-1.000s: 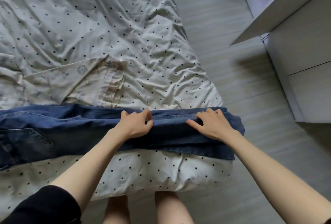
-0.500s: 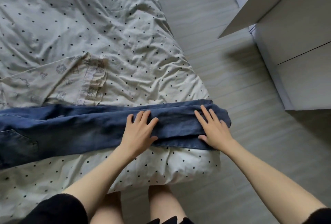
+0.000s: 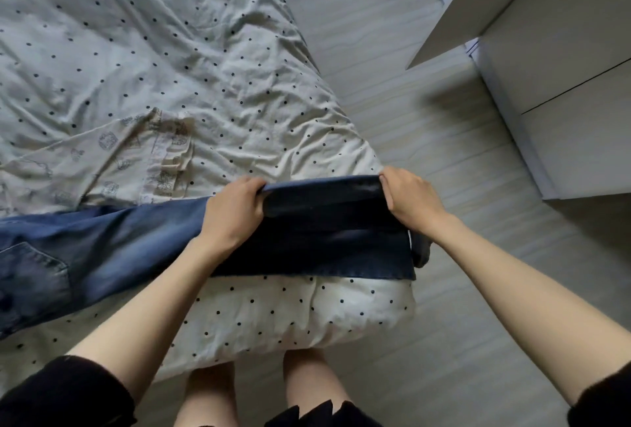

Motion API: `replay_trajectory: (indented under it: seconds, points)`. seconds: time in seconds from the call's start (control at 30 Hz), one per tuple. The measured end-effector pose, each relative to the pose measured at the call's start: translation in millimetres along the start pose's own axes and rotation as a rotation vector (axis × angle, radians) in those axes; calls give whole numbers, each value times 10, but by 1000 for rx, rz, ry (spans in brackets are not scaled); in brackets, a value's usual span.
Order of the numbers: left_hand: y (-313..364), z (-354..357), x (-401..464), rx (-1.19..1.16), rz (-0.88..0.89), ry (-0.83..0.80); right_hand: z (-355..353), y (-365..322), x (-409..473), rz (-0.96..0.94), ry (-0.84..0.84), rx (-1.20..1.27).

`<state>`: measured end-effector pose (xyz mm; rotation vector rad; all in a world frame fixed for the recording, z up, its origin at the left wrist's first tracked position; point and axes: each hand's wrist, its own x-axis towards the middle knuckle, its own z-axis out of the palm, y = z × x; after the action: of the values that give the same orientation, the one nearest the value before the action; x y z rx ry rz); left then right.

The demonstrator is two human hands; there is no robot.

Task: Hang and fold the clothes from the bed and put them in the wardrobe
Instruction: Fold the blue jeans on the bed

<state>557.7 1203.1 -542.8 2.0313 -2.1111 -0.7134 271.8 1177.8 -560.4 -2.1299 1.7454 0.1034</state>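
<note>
My left hand and right hand curl tight on jeans hem | jeans across dotted bed corner | shirt behind | pale floor | white wardrobe right

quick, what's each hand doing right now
Left hand: grips the far edge of the jeans leg.
Right hand: grips the same edge near the hem.

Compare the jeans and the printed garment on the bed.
The jeans are dark blue denim; the printed garment is pale cream with faint motifs. The left hand and right hand grip the jeans' leg end, lifting it; the printed garment lies untouched. The jeans are nearer the person, the printed garment behind. Both rest on the bed.
</note>
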Motion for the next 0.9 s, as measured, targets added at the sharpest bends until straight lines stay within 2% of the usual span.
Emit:
replay_trajectory:
  seconds: [0.13, 0.23, 0.33, 0.43, 0.5, 0.53, 0.57, 0.6, 0.67, 0.73, 0.8, 0.9]
  points:
    - [5, -333, 157, -70, -44, 59, -374, -122, 151, -94, 104, 58]
    - [-15, -487, 154, -38, -67, 74, -528, -191, 143, -263, 104, -74]
    - [50, -649, 128, 55, 34, 279, -672, -213, 232, -191, 231, -176]
    - [132, -708, 22, 68, 155, 504, -787, -258, 281, -117, 490, -80]
    - [154, -587, -155, 40, 205, 531, -724, -267, 161, -104, 587, -49]
    - [150, -474, -265, 31, 231, 486, -629, -231, 49, -102, 584, -59]
    - [135, -333, -387, 32, 244, 370, -508, -171, -94, -102, 550, -77]
    - [111, -179, -511, 47, 239, 184, -369, -100, -254, -93, 468, -99]
    - [18, 134, -775, 149, 210, -265, -75, 31, -616, -41, 150, -195]
    - [-72, 386, -945, 305, 179, -553, 203, 88, -926, 44, -159, -318]
    - [-111, 506, -1003, 347, 182, -582, 404, 106, -1065, 150, -222, -316]
    - [-186, 489, -943, 364, 146, -407, 359, 92, -968, 430, -46, -58]
